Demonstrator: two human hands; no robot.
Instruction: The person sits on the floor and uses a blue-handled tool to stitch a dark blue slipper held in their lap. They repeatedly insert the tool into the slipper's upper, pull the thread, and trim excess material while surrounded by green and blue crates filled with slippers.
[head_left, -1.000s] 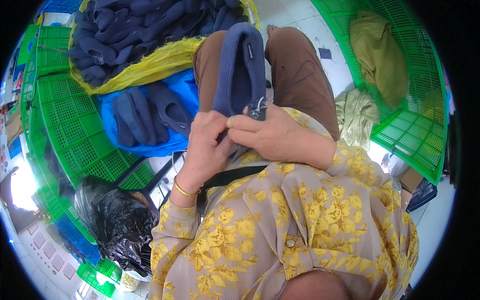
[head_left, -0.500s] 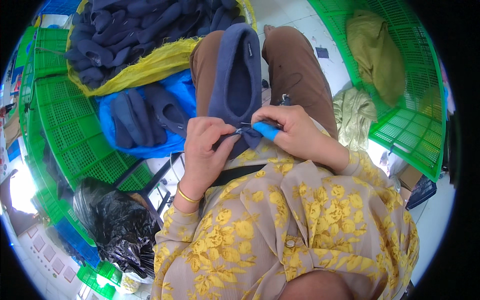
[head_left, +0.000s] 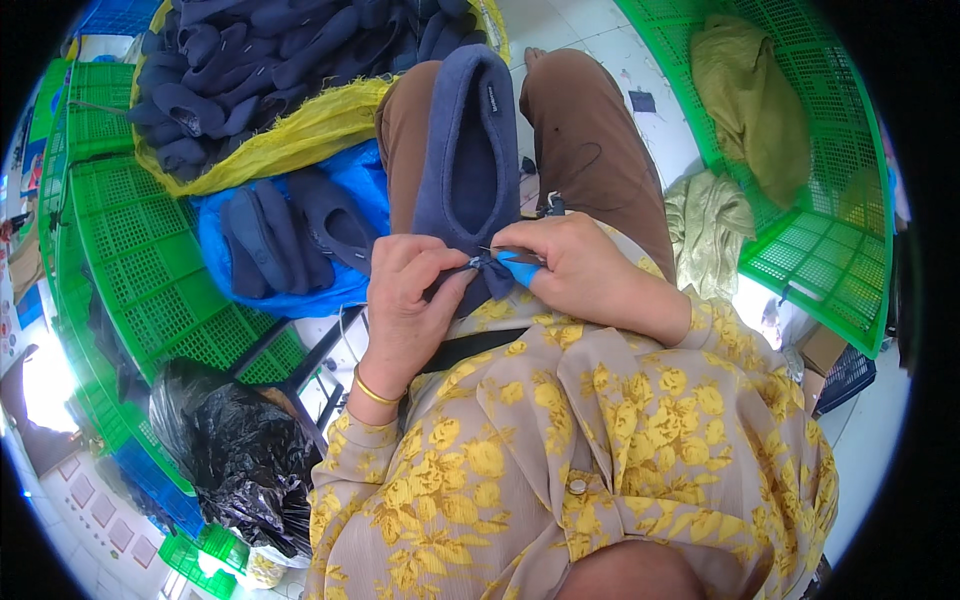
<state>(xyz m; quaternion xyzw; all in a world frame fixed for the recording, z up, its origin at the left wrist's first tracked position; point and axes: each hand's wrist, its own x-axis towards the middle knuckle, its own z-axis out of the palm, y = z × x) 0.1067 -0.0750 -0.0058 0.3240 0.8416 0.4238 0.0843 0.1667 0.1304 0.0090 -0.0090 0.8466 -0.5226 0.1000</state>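
Observation:
A navy slipper [head_left: 436, 190] lies lengthwise across my lap, its opening upward and one end pointing away from me. At its near end is a dark blue fabric bow [head_left: 494, 278] with a small pale knot. My left hand [head_left: 412, 290], a gold bangle on its wrist, is closed, pinching the bow's left side between thumb and fingers. Close beside it, my right hand [head_left: 575, 262] is closed in a pinch, with blue tape round one finger. A thin needle [head_left: 484, 248] sticks out from its fingertips over the bow.
A yellow woven sack [head_left: 300, 135] full of navy slippers stands ahead left. Several more slippers [head_left: 262, 240] lie on a blue plastic bag [head_left: 310, 300]. Green baskets [head_left: 150, 290] flank me; the right one [head_left: 820, 240] holds olive cloth. A black plastic bag [head_left: 240, 450] sits at lower left.
My right hand has shifted slightly left, closer to the bow and my left hand, bringing the needle in with it. My left hand stays on the bow; the slipper has barely moved.

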